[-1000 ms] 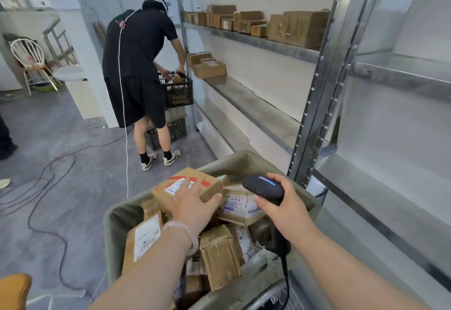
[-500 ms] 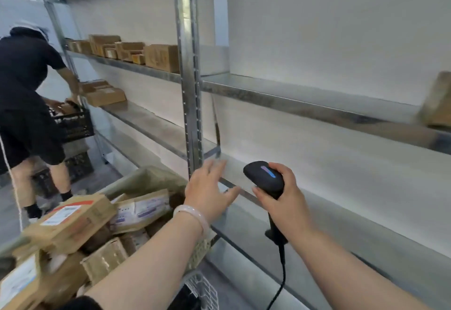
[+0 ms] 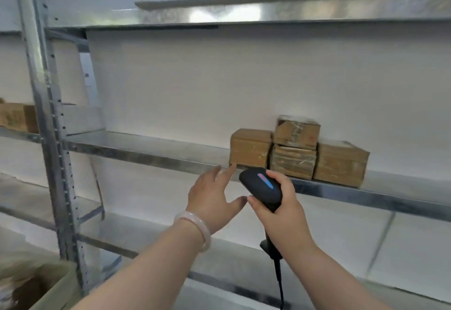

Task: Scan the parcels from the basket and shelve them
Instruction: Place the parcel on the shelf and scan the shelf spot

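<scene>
My right hand (image 3: 280, 208) grips a black handheld scanner (image 3: 261, 187) with a lit blue strip; its cable hangs down. My left hand (image 3: 214, 196) is held out beside it with fingers straight, empty, its fingertips near the edge of the middle metal shelf (image 3: 151, 150). Several brown cardboard parcels (image 3: 299, 151) stand stacked on that shelf, just behind and right of the scanner. A corner of the basket (image 3: 48, 287) shows at the bottom left, its contents blurred.
A steel upright post (image 3: 46, 114) divides the shelving at the left. Another brown box (image 3: 17, 117) sits on the shelf beyond it. Lower shelves (image 3: 219, 258) and an upper shelf (image 3: 268, 18) run across; the middle shelf left of the parcels is bare.
My view has swung right from the basket and the other person to the shelf. My left hand left the parcels in the basket and now reaches toward the shelf edge, empty. The scanner stays gripped.
</scene>
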Tool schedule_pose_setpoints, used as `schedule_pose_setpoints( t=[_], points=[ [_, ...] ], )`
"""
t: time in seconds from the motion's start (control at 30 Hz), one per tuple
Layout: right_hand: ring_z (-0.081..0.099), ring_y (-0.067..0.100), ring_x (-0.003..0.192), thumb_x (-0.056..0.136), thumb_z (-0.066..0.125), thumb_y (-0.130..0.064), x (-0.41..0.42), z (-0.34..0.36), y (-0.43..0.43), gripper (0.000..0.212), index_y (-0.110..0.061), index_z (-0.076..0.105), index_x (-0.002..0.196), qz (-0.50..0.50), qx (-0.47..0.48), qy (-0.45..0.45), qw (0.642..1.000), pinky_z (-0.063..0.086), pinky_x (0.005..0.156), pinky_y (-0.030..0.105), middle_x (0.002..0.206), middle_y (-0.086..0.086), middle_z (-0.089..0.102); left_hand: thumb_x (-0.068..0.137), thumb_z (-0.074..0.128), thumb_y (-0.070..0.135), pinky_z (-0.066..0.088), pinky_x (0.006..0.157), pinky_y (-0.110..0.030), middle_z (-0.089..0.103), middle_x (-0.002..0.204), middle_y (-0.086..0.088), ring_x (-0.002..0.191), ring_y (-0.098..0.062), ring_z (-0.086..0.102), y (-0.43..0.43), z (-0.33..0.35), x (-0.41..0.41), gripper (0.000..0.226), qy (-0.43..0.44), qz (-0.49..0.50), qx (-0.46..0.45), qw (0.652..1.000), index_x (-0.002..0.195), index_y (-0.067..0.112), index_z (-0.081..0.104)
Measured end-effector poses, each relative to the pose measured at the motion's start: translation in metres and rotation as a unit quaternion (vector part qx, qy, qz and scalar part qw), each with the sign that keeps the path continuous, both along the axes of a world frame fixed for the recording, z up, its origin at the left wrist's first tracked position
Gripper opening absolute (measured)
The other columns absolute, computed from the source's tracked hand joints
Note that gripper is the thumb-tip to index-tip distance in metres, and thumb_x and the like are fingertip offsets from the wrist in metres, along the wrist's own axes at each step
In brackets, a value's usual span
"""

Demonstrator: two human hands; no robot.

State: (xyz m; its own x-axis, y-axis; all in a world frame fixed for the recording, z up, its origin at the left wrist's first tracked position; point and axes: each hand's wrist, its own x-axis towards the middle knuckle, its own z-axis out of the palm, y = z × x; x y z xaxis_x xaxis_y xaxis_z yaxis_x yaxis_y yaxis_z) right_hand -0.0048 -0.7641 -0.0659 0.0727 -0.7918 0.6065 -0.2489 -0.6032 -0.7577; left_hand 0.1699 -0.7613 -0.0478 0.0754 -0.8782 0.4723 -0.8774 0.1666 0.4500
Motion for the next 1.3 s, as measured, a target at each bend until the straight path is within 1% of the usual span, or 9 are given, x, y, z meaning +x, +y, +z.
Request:
schedule_pose_setpoints(
  t=[0.33, 0.5, 0.6, 0.67, 0.8, 0.93, 1.0, 1.13, 1.3],
  points=[
    [0.057, -0.005, 0.106, 0.082, 0.081, -0.029, -0.074, 0.067, -0.004, 0.054, -0.048, 0.048, 0.12, -0.126, -0.068, -0.049, 0.989, 0.048, 0.082, 0.01, 0.112, -0.035, 0.055, 0.085, 0.059, 0.062, 0.036, 0.113, -0.043, 0.036, 0.155, 0.0, 0.14, -0.026, 0.034, -0.038, 0.074, -0.067, 0.077, 0.007, -0.121, -0.038, 0.992, 0.152, 0.048, 0.023],
    [0.058, 0.009, 0.109, 0.082, 0.079, -0.035, -0.087, 0.101, -0.026, 0.047, -0.053, 0.046, 0.111, -0.181, -0.068, -0.076, 0.978, 0.045, 0.078, 0.013, 0.119, -0.01, 0.058, 0.087, 0.058, 0.059, 0.044, 0.108, -0.044, 0.04, 0.151, 0.002, 0.136, -0.025, 0.042, -0.07, 0.095, -0.074, 0.077, 0.04, -0.158, -0.008, 0.987, 0.152, 0.048, 0.019],
    [0.058, 0.002, 0.104, 0.082, 0.079, -0.038, -0.089, 0.112, -0.045, 0.046, -0.054, 0.044, 0.108, -0.198, -0.063, -0.088, 0.974, 0.044, 0.07, 0.007, 0.111, -0.02, 0.059, 0.089, 0.059, 0.058, 0.041, 0.109, -0.037, 0.033, 0.157, 0.0, 0.139, -0.024, 0.039, -0.089, 0.106, -0.077, 0.079, 0.042, -0.162, -0.009, 0.986, 0.155, 0.043, 0.017],
    [0.057, -0.003, 0.099, 0.082, 0.078, -0.041, -0.092, 0.119, -0.057, 0.047, -0.054, 0.043, 0.111, -0.206, -0.061, -0.082, 0.973, 0.043, 0.071, 0.008, 0.106, -0.026, 0.057, 0.092, 0.058, 0.057, 0.04, 0.096, -0.027, 0.032, 0.156, -0.001, 0.135, -0.023, 0.044, -0.099, 0.114, -0.079, 0.079, 0.043, -0.152, -0.014, 0.987, 0.156, 0.041, 0.015],
    [0.056, -0.003, 0.091, 0.084, 0.075, -0.046, -0.099, 0.132, -0.084, 0.051, -0.052, 0.039, 0.12, -0.212, -0.056, -0.072, 0.973, 0.043, 0.074, 0.016, 0.102, -0.028, 0.055, 0.094, 0.051, 0.06, 0.04, 0.084, -0.028, 0.035, 0.156, 0.0, 0.13, -0.023, 0.05, -0.114, 0.128, -0.087, 0.079, 0.013, -0.099, 0.0, 0.995, 0.157, 0.041, 0.007],
    [0.052, -0.01, 0.086, 0.086, 0.075, -0.038, -0.099, 0.137, -0.108, 0.052, -0.046, 0.038, 0.123, -0.183, -0.035, -0.075, 0.98, 0.04, 0.058, -0.001, 0.101, -0.029, 0.051, 0.095, 0.05, 0.06, 0.04, 0.063, -0.021, 0.054, 0.141, 0.001, 0.11, -0.018, 0.059, -0.124, 0.128, -0.093, 0.075, -0.031, -0.057, 0.006, 0.998, 0.156, 0.039, 0.012],
    [0.052, -0.01, 0.085, 0.086, 0.076, -0.039, -0.098, 0.136, -0.114, 0.054, -0.044, 0.038, 0.125, -0.169, -0.024, -0.076, 0.982, 0.04, 0.056, -0.002, 0.102, -0.024, 0.052, 0.096, 0.053, 0.056, 0.053, 0.069, -0.03, 0.064, 0.13, 0.001, 0.101, -0.018, 0.063, -0.127, 0.123, -0.096, 0.07, -0.031, -0.054, -0.003, 0.998, 0.154, 0.036, 0.02],
    [0.063, 0.007, 0.094, 0.086, 0.076, -0.038, -0.1, 0.132, -0.118, 0.056, -0.04, 0.04, 0.129, -0.151, -0.027, -0.099, 0.983, 0.054, 0.075, 0.016, 0.114, -0.011, 0.059, 0.096, 0.058, 0.047, 0.058, 0.085, -0.04, 0.067, 0.122, 0.001, 0.099, -0.022, 0.067, -0.13, 0.113, -0.101, 0.059, 0.036, -0.052, -0.029, 0.998, 0.146, 0.034, 0.031],
    [0.065, 0.007, 0.099, 0.083, 0.076, -0.044, -0.108, 0.126, -0.104, 0.053, -0.053, 0.041, 0.121, -0.144, -0.052, -0.125, 0.98, 0.054, 0.082, 0.025, 0.108, -0.025, 0.059, 0.099, 0.055, 0.043, 0.047, 0.068, -0.016, 0.061, 0.117, 0.011, 0.091, -0.006, 0.058, -0.117, 0.102, -0.112, 0.037, 0.223, -0.108, -0.071, 0.966, 0.133, 0.036, 0.041]
  ],
)
